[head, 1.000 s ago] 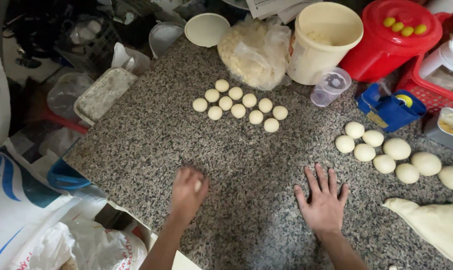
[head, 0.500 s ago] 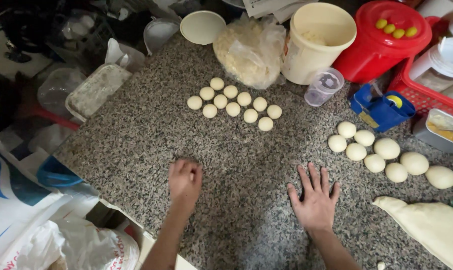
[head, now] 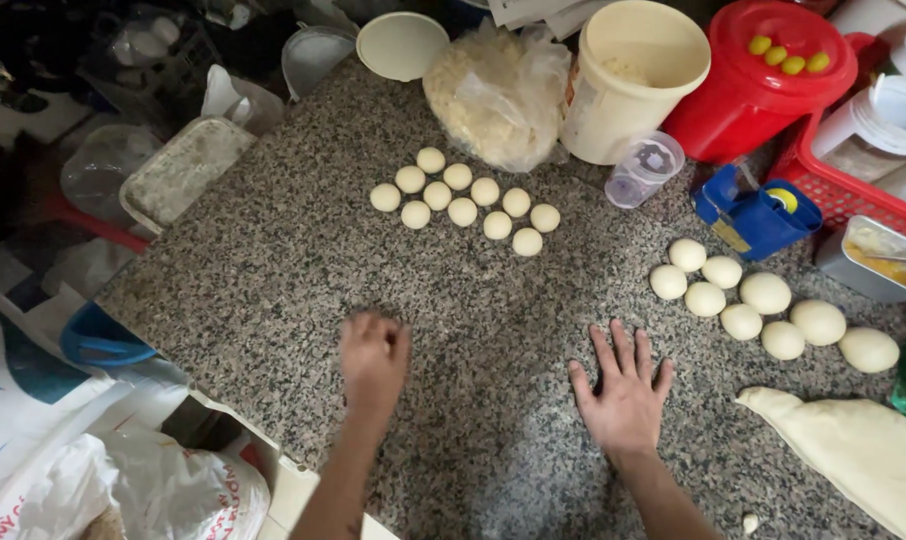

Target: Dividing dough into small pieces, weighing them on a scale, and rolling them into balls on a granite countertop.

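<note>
Both hands have barely shifted since a moment ago: left hand (head: 373, 355) curled down on the granite counter (head: 263, 270), anything under it hidden; right hand (head: 625, 390) spread flat, near the larger dough balls (head: 763, 310).

Left hand (head: 373, 355) cupped, right hand (head: 625, 392) flat, splayed

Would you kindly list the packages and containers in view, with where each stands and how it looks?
Clear plastic bag: far edge of the counter, lumpy pale contents.
Cream bucket: right of the bag, round, open.
Red lidded tub: right of the bucket.
White printed sacks: lower left, below the counter.
</note>
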